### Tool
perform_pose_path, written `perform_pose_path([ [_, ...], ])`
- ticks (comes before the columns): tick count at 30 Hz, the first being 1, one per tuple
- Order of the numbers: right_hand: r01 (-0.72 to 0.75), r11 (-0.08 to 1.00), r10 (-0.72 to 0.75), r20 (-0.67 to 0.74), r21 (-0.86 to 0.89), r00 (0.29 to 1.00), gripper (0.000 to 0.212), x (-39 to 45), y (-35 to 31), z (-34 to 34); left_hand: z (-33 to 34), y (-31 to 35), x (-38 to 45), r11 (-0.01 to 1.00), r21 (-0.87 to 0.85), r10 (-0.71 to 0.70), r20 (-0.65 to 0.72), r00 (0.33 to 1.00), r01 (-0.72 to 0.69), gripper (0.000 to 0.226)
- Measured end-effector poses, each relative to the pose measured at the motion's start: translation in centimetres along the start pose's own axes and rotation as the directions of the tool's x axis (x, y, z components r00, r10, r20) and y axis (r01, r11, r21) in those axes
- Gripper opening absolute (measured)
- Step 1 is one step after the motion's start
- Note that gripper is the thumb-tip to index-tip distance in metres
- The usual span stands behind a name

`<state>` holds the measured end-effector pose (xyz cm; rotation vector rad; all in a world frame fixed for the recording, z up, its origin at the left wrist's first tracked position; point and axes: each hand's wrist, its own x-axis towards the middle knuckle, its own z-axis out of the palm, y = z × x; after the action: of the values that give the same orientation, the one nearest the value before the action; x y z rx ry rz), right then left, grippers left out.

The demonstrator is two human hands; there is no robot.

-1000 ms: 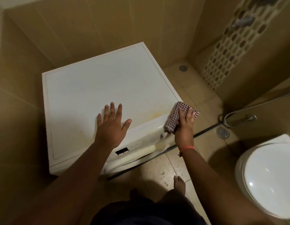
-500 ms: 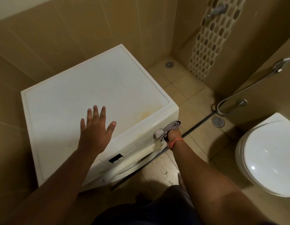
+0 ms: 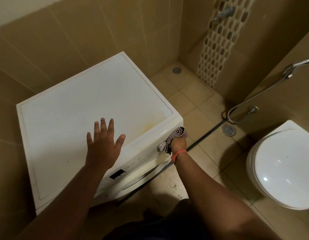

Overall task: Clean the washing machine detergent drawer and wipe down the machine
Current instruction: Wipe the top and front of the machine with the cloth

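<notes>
A white front-loading washing machine (image 3: 77, 108) stands against the tiled wall, seen from above. My left hand (image 3: 103, 139) lies flat on its top near the front edge, fingers spread. My right hand (image 3: 178, 144) presses a checked cloth (image 3: 178, 133) against the right end of the front control panel, beside a small white dial (image 3: 161, 147). The fingers are hidden behind the cloth and panel. A dark display window (image 3: 117, 174) sits on the panel below my left forearm. Yellowish stains mark the top's front right corner. The detergent drawer cannot be made out.
A white toilet (image 3: 281, 167) with its lid down stands at the right. A spray hose (image 3: 250, 103) hangs on the right wall above a floor drain (image 3: 229, 130). A second drain (image 3: 176, 70) lies in the far corner. Tiled walls close in behind and left of the machine.
My right hand took the cloth from the top's front right corner down onto the front panel by the dial. My left hand stayed flat on the top. The view tilted.
</notes>
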<state>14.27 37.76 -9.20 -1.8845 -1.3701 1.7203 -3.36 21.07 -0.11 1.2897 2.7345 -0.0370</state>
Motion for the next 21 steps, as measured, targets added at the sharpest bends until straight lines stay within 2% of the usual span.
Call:
perform_pose_path([
  [2,0.016,1.0,-0.016,-0.01,0.011,1.0,0.047,-0.4,-0.6,-0.1,0.0,0.4,-0.2,1.0,-0.022,-0.019,0.002,1.0,0.019,0.075],
  [5,0.215,0.974,-0.218,-0.039,-0.072,0.975,0.054,-2.7,-1.1,0.7,0.0,0.7,-0.5,0.998,-0.031,-0.052,0.016,0.999,0.053,0.078],
  [8,0.413,0.849,-0.477,-0.142,-0.33,0.867,0.057,-4.3,-0.2,1.5,-0.2,0.7,-0.7,0.997,-0.025,-0.073,0.013,0.997,0.073,0.08],
  [10,0.497,0.761,-0.585,-0.11,-0.417,0.803,0.055,-5.2,0.2,1.6,-0.3,0.7,-0.7,0.996,-0.033,-0.077,0.007,0.997,0.077,0.08],
  [15,0.632,0.583,-0.694,0.091,-0.511,0.714,0.062,-7.7,2.1,2.5,-0.4,1.7,-0.9,0.995,-0.05,-0.081,0.009,0.997,0.081,0.082],
  [18,0.644,0.659,-0.635,0.172,-0.39,0.754,0.047,-9.8,3.0,3.5,-0.4,2.4,-0.7,0.997,-0.054,-0.06,0.005,0.998,0.06,0.082],
  [21,0.637,0.677,-0.637,0.141,-0.368,0.758,0.051,-11.2,4.1,5.2,-0.6,2.4,-0.7,0.998,-0.06,-0.031,-0.009,0.999,0.03,0.081],
])
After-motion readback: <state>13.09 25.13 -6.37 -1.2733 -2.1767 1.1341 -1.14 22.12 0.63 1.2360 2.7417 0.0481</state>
